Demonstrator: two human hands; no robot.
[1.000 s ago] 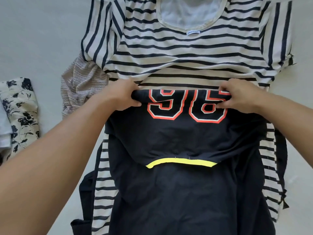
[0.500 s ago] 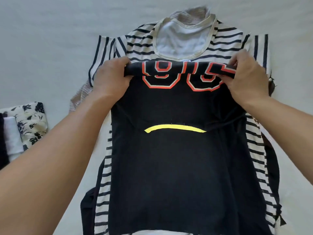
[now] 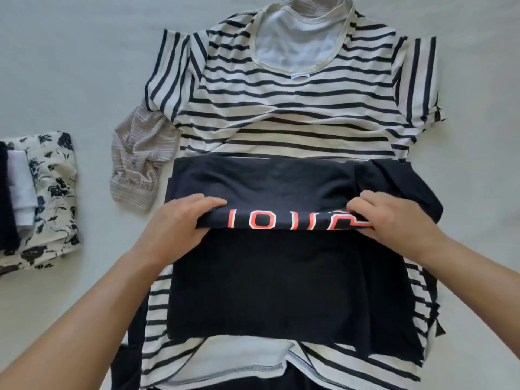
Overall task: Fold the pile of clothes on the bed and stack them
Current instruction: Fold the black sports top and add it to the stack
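A black shirt [image 3: 264, 280] with orange-and-white numbers lies partly folded on top of a cream shirt with dark stripes [image 3: 298, 108], spread flat on the bed. My left hand [image 3: 183, 220] grips the left end of the black shirt's folded edge, fingers curled over it. My right hand [image 3: 391, 218] grips the right end of the same fold. Part of the number print shows along the fold between my hands. A grey-beige patterned garment [image 3: 138, 164] sticks out from under the striped shirt's left sleeve.
A stack of folded clothes [image 3: 42, 198] sits at the left edge, a floral black-and-cream piece with white and dark items on it. The pale bed sheet [image 3: 70, 66] surrounds the pile. More dark fabric [image 3: 126, 367] pokes out under the striped shirt near me.
Both hands have pulled the black shirt's fold back toward me from near the striped collar. The yellow neckline is now hidden inside the fold.
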